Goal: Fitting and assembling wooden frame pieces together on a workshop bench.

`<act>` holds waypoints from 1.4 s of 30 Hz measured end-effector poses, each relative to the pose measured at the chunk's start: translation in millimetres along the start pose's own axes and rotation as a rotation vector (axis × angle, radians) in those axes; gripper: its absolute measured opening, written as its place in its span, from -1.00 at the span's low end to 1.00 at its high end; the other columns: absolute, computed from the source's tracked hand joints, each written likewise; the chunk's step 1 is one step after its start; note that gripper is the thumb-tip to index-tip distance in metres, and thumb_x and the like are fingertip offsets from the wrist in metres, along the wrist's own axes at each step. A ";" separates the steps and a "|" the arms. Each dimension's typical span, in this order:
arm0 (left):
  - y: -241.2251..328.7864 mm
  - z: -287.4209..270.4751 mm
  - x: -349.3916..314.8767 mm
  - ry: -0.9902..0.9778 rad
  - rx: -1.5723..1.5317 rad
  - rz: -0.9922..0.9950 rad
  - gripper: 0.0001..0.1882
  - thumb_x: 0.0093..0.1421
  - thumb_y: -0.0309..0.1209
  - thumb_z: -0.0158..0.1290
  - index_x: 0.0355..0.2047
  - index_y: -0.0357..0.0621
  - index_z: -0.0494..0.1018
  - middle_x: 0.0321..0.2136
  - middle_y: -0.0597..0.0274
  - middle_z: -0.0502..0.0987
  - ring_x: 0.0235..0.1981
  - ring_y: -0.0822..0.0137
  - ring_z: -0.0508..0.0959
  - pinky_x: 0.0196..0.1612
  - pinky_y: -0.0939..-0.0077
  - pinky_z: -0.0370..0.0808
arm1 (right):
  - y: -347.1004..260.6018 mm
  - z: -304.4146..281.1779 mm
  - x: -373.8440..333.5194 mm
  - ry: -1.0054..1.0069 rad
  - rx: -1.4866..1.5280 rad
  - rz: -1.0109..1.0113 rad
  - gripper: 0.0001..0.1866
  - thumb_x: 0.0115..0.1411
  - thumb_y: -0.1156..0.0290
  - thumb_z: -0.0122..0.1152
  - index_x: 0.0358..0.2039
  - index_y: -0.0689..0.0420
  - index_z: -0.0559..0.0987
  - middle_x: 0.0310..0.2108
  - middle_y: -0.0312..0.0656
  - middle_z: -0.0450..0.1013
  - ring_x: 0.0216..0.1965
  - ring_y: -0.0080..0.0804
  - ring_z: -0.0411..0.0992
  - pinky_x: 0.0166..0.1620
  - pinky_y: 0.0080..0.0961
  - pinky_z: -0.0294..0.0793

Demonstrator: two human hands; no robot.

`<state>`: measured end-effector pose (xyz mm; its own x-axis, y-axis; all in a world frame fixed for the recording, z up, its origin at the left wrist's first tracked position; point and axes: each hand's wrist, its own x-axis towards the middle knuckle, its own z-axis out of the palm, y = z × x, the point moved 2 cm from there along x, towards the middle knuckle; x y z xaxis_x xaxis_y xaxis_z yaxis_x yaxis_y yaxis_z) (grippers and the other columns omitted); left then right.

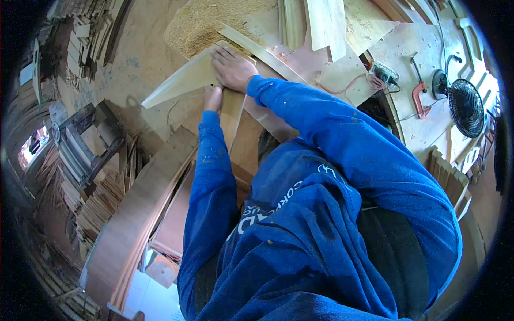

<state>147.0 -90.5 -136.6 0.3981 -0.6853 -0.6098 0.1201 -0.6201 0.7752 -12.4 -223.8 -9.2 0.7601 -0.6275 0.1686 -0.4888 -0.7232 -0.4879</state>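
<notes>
Lying flat on a board [179, 81] is the right hand [233, 68]; left hand [213, 98] is partly hidden, grip unclear.

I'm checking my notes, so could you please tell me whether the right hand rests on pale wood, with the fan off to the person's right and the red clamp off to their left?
Not quite: the head view shows the red clamp off to the right, near the fan. The right hand does rest on pale wood.

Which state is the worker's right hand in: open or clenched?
Open: the right hand lies over the pale tapered board with its fingers extended, not curled into a fist.
</notes>
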 end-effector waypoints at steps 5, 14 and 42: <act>-8.4 -8.3 9.3 -0.064 0.048 -0.066 -0.45 0.18 -0.37 -0.02 0.10 -0.55 0.28 0.10 -0.24 0.39 0.13 0.00 0.38 0.19 0.29 0.27 | 4.5 -0.3 1.2 -0.026 -0.010 0.043 -0.54 0.31 0.20 -0.11 0.10 0.23 0.40 0.27 -0.03 0.23 0.35 -0.17 0.10 0.39 -0.22 -0.05; 59.4 21.2 -19.9 -0.028 0.153 -0.032 -0.46 0.25 -0.32 -0.02 0.17 -0.44 0.28 0.15 -0.14 0.38 0.18 0.04 0.36 0.19 0.29 0.28 | 6.7 -2.3 4.7 -0.066 -0.058 0.038 -0.49 0.27 0.16 -0.05 0.13 0.22 0.38 0.29 -0.05 0.21 0.36 -0.17 0.08 0.39 -0.21 -0.07; 9.5 -15.6 21.1 -0.015 0.093 -0.046 -0.48 0.23 -0.28 -0.01 0.06 -0.50 0.36 0.05 -0.17 0.46 0.04 0.06 0.47 0.10 0.27 0.36 | -0.1 6.0 24.4 0.000 -0.073 0.021 -0.51 0.25 0.16 -0.04 0.10 0.21 0.41 0.25 -0.08 0.27 0.34 -0.18 0.12 0.39 -0.22 -0.04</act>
<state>170.8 -104.9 -139.5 0.3804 -0.6603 -0.6476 0.0532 -0.6834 0.7281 8.8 -237.3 -10.3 0.7496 -0.6425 0.1590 -0.5345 -0.7293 -0.4271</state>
